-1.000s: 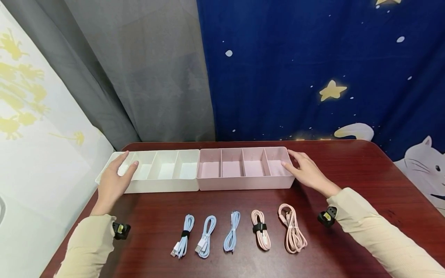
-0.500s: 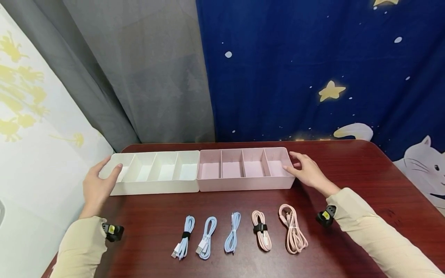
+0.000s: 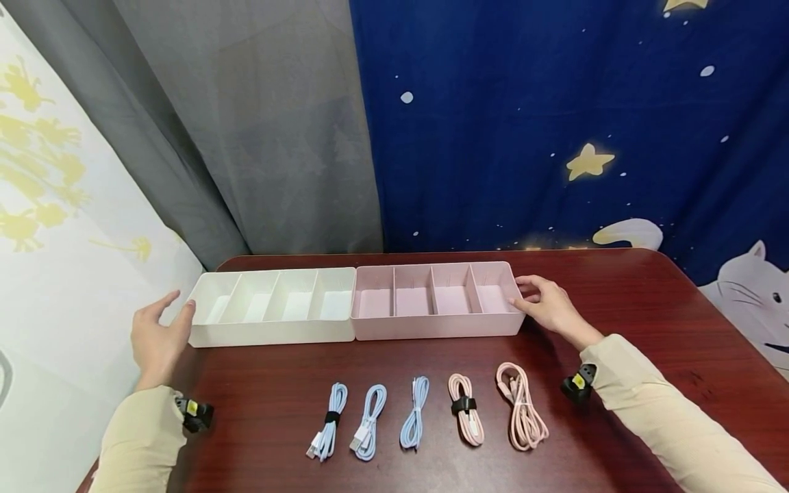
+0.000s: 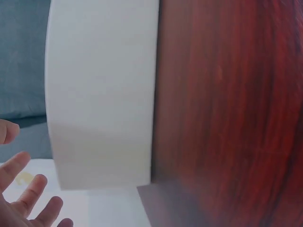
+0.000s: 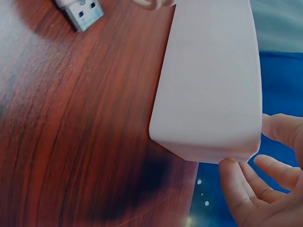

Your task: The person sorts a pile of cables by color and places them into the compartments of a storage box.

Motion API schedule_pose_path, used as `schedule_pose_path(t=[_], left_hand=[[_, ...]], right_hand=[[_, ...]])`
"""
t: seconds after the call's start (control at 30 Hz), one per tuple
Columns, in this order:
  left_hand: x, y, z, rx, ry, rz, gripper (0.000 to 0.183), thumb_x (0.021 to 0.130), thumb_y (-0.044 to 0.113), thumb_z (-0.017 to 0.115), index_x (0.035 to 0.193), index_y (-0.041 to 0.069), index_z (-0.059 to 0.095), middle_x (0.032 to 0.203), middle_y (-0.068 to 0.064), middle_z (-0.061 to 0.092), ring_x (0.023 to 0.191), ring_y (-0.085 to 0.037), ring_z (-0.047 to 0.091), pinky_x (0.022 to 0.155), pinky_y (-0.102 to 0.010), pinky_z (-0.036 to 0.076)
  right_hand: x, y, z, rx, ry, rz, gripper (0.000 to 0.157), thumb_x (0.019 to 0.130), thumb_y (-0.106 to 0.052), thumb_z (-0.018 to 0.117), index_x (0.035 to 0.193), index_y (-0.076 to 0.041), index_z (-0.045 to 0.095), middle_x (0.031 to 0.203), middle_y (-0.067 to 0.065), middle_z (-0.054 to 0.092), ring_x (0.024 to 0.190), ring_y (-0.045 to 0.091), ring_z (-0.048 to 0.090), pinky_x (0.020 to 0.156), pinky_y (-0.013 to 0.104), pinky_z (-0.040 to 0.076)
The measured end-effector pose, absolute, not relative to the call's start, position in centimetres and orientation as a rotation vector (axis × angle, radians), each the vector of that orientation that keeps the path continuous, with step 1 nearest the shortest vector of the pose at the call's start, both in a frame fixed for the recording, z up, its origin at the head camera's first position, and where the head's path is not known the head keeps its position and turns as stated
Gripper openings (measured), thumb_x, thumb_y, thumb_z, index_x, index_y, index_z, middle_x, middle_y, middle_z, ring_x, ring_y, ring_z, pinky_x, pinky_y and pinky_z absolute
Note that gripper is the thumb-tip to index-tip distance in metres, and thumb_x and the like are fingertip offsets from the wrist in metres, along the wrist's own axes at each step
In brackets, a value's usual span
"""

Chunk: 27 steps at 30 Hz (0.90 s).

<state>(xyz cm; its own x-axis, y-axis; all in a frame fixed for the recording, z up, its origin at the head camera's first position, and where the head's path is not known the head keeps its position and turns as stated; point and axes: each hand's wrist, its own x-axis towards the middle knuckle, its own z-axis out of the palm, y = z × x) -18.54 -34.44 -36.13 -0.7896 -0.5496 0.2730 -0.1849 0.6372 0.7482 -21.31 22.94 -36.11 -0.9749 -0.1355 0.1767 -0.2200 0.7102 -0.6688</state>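
A white four-compartment organizer box (image 3: 271, 334) and a pink one (image 3: 437, 327) stand end to end. My left hand (image 3: 159, 339) is just off the white box's left end, thumb and fingers spread, holding nothing; in the left wrist view its fingertips (image 4: 39, 179) are apart from the white wall. At the pink box's right end is my right hand (image 3: 550, 305), its fingers loosely bent. The right wrist view has those fingertips (image 5: 228, 163) right at the end wall. Bundled in front lie three light blue cables (image 3: 366, 438) and two pink cables (image 3: 524, 414).
The dark red wooden table (image 3: 259, 424) carries everything. A grey curtain (image 3: 296, 137) and a blue starry curtain (image 3: 481, 137) hang behind its far edge. On the left is a white surface with yellow prints (image 3: 61, 287). A USB plug (image 5: 83, 13) shows in the right wrist view.
My left hand has moved left, from over the white box's left end to just outside it. The right hand has shifted slightly rightward. Boxes and cables look unmoved.
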Motion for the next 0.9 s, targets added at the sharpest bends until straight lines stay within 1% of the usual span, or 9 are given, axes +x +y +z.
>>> schedule_pose_path(t=[0.23,0.4,0.5,0.63,0.73,0.77,0.8,0.87,0.9], left_hand=[[-18.8,-35.7,-37.3,0.557,-2.35,-1.018,0.043,0.086,0.025,0.051,0.125,0.006,0.051,0.123,-0.023,0.042,0.109,-0.038,0.042,0.088,-0.048,0.032],[-18.9,-36.5,-37.5,0.548,-2.379,-1.011,0.042,0.086,0.022,0.052,0.124,0.005,0.051,0.121,-0.025,0.043,0.106,-0.039,0.044,0.086,-0.043,0.034],[-19.0,-36.9,-37.5,0.564,-2.401,-1.023,0.042,0.086,0.022,0.052,0.125,0.006,0.05,0.124,-0.024,0.042,0.108,-0.039,0.045,0.087,-0.041,0.034],[-19.2,-37.3,-37.5,0.579,-2.461,-1.047,0.044,0.087,0.024,0.05,0.128,0.007,0.047,0.132,-0.023,0.037,0.111,-0.04,0.043,0.089,-0.047,0.035],[-19.3,-37.6,-37.6,0.579,-2.526,-1.035,0.046,0.088,0.026,0.048,0.13,0.007,0.044,0.134,-0.023,0.034,0.113,-0.041,0.042,0.086,-0.049,0.037],[-19.3,-37.7,-37.6,0.577,-2.549,-1.029,0.047,0.088,0.027,0.048,0.131,0.007,0.043,0.134,-0.023,0.034,0.113,-0.041,0.042,0.083,-0.047,0.039],[-19.4,-37.8,-37.6,0.575,-2.562,-1.026,0.047,0.088,0.027,0.048,0.131,0.007,0.043,0.134,-0.023,0.034,0.112,-0.041,0.042,0.079,-0.042,0.042],[-19.5,-37.9,-37.6,0.587,-2.57,-1.01,0.047,0.088,0.028,0.048,0.13,0.007,0.044,0.133,-0.021,0.037,0.11,-0.038,0.045,0.07,-0.028,0.044],[-19.5,-37.9,-37.6,0.595,-2.568,-0.999,0.047,0.087,0.027,0.049,0.129,0.007,0.045,0.131,-0.021,0.04,0.106,-0.033,0.049,0.065,-0.022,0.043]], right_hand=[[-21.4,23.1,-36.6,0.26,-2.783,1.131,0.038,0.081,-0.007,0.063,0.113,0.011,0.051,0.101,0.029,0.057,0.086,0.036,0.059,0.073,0.043,0.048],[-21.5,23.2,-36.9,0.255,-2.785,1.125,0.038,0.081,-0.008,0.063,0.112,0.011,0.051,0.1,0.027,0.057,0.085,0.035,0.06,0.073,0.042,0.048],[-21.6,23.1,-37.0,0.251,-2.783,1.118,0.038,0.081,-0.007,0.063,0.112,0.011,0.051,0.1,0.027,0.058,0.085,0.035,0.06,0.073,0.042,0.048],[-21.8,23.1,-37.1,0.243,-2.771,1.107,0.037,0.081,-0.005,0.062,0.112,0.011,0.051,0.099,0.028,0.058,0.085,0.035,0.06,0.073,0.043,0.048],[-21.8,23.0,-37.3,0.246,-2.751,1.102,0.036,0.08,-0.004,0.062,0.111,0.011,0.052,0.099,0.028,0.058,0.083,0.035,0.06,0.073,0.042,0.048],[-21.9,23.0,-37.4,0.252,-2.746,1.093,0.036,0.08,-0.003,0.062,0.112,0.011,0.052,0.098,0.028,0.058,0.083,0.034,0.06,0.072,0.042,0.048],[-21.9,23.0,-37.5,0.254,-2.74,1.084,0.036,0.08,-0.003,0.062,0.112,0.011,0.052,0.098,0.027,0.058,0.082,0.034,0.06,0.072,0.042,0.048],[-21.9,22.9,-37.6,0.263,-2.727,1.06,0.036,0.079,-0.002,0.062,0.112,0.01,0.052,0.097,0.027,0.059,0.08,0.033,0.06,0.071,0.043,0.048],[-21.9,22.9,-37.7,0.269,-2.721,1.046,0.036,0.079,-0.002,0.062,0.112,0.01,0.052,0.096,0.027,0.059,0.08,0.033,0.06,0.071,0.043,0.048]])
